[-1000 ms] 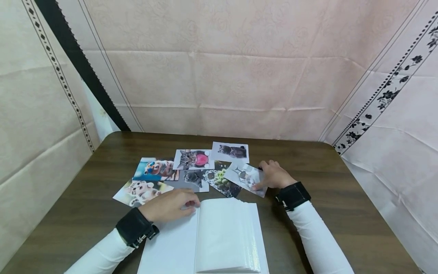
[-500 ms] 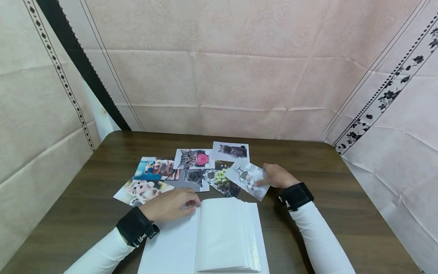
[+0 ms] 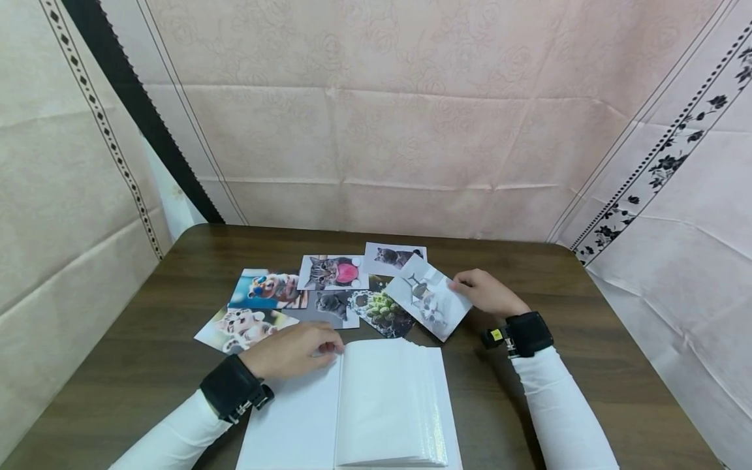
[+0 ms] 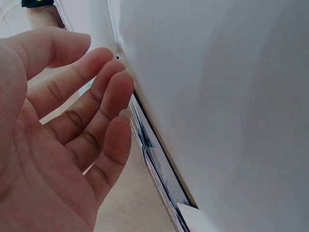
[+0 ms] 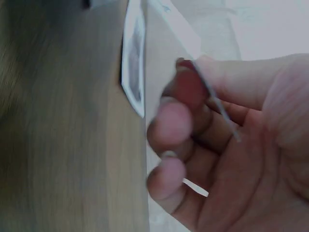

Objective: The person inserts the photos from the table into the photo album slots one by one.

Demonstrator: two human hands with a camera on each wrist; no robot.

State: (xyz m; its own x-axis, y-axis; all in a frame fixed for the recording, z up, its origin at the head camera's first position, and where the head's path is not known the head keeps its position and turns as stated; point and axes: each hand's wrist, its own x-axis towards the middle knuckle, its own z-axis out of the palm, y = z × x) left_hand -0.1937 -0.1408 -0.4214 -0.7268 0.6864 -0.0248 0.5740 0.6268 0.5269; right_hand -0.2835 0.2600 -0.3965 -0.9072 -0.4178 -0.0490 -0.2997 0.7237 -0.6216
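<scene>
My right hand (image 3: 486, 292) pinches a pale photo (image 3: 431, 301) of a light-coloured animal by its right edge, thumb on one face and fingers on the other. In the right wrist view the photo (image 5: 217, 99) shows edge-on between thumb and fingers. My left hand (image 3: 294, 352) lies at the top of a white photo album (image 3: 384, 405), opened to a blank sleeve page. Its fingers (image 4: 118, 92) are loosely bent, tips right at the album's edge in the left wrist view, with nothing gripped.
Several animal photos lie behind the album: a tiger cub (image 3: 243, 328), a cat in sunglasses (image 3: 270, 289), a cat with a pink heart (image 3: 333, 272) and grey kittens. A green plant photo (image 3: 382, 312) lies partly beneath the held one. Pale cloth (image 3: 376, 143) hangs behind the wooden table.
My right hand has gone from pressing on the pale photo to pinching its edge. The photo has turned and its right side has lifted. The left hand stays in place.
</scene>
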